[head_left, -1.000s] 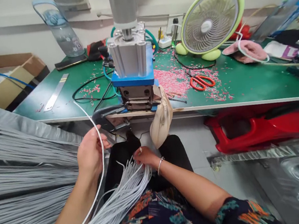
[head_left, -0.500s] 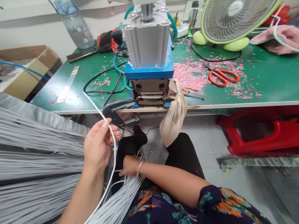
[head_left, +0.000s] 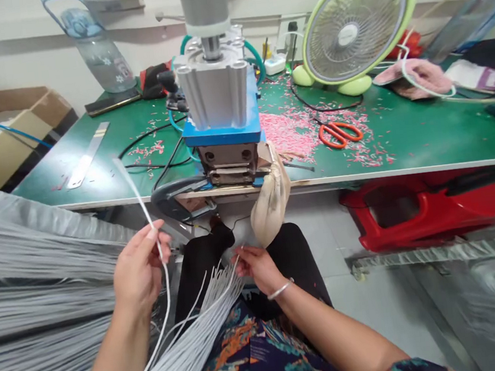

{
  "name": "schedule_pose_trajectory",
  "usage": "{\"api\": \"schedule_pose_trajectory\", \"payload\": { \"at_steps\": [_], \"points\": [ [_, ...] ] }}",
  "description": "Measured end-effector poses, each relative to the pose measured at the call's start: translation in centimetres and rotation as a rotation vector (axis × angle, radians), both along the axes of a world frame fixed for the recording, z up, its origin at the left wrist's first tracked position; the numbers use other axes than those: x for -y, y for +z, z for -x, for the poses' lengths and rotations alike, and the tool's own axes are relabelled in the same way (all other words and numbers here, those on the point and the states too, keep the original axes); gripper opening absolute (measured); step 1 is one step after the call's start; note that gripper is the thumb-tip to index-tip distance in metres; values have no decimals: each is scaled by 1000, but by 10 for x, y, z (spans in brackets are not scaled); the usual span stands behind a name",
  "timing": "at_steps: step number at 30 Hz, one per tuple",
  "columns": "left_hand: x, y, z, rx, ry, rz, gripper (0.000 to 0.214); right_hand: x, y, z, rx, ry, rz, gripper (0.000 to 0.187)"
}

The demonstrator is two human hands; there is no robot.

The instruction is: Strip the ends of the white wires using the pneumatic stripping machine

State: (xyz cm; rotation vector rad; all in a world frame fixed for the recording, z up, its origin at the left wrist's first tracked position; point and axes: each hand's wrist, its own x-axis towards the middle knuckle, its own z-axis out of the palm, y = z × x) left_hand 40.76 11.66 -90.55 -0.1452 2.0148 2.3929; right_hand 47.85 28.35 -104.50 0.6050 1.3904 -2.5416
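Observation:
My left hand (head_left: 137,272) is closed in a pinch on a single white cable (head_left: 168,287). The cable's free end points up toward the bench edge, and its length trails down past my forearm. Across my lap lies a thick bundle of similar pale cables (head_left: 193,340), their ends fanned out. At those tips, my right hand (head_left: 259,267) pinches one cable end between thumb and fingers. Straight ahead stands a pneumatic press (head_left: 220,99) with a blue plate, on the front edge of the bench. A beige cloth bag (head_left: 271,200) hangs at its right side.
The green bench (head_left: 425,135) carries pink and white scraps (head_left: 289,136), orange-handled scissors (head_left: 340,134), a green fan (head_left: 355,30), a steel ruler (head_left: 87,156) and a water bottle (head_left: 103,56). More cables (head_left: 39,280) hang at left. A red stool (head_left: 416,214) stands under the bench.
My right hand has moved right from across the bundle to the cable tips, its fingers now pinching there. My left hand still grips the single cable, slightly lower. The view has shifted to the right.

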Motion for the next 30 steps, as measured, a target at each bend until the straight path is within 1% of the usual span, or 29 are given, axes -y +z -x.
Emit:
{"api": "schedule_pose_trajectory", "payload": {
  "at_steps": [2,4,6,8,10,12,13,15,17,18,20,22,24,26,28,30],
  "points": [
    [-2,2,-7,-53,-24,32,26,0,26,-7,-111,94,5,36],
    [-5,9,-14,-70,-24,44,26,-3,55,-7,-213,158,-3,35],
    [-9,18,-19,-87,-4,8,20,-8,85,-3,-266,161,25,31],
    [-15,27,-22,-136,-7,-59,13,-14,112,1,-307,174,32,31],
    [-21,34,-25,-161,-82,-103,11,-20,134,4,-370,210,-44,29],
    [-28,36,-27,-97,-232,-85,17,-24,148,5,-440,260,-137,30],
    [-32,35,-28,-46,-308,-55,20,-25,153,5,-465,297,-160,32],
    [-39,33,-31,49,-441,15,23,-23,156,4,-482,393,-161,34],
    [-44,31,-32,86,-511,60,19,-19,153,2,-462,470,-165,36],
    [-45,30,-33,82,-515,76,17,-18,152,2,-447,476,-181,37],
    [-46,32,-31,42,-443,75,16,-15,149,4,-430,425,-218,36],
    [-45,37,-28,-41,-294,4,17,-17,151,8,-431,301,-209,32],
    [-41,45,-25,-139,-137,-125,20,-22,158,13,-418,160,-128,28],
    [-36,54,-22,-239,0,-245,18,-28,165,20,-397,53,-19,26],
    [-32,64,-20,-316,98,-335,18,-34,171,27,-382,-8,77,24],
    [-29,72,-19,-375,156,-410,16,-38,173,34,-359,-55,152,21]
  ]
}}
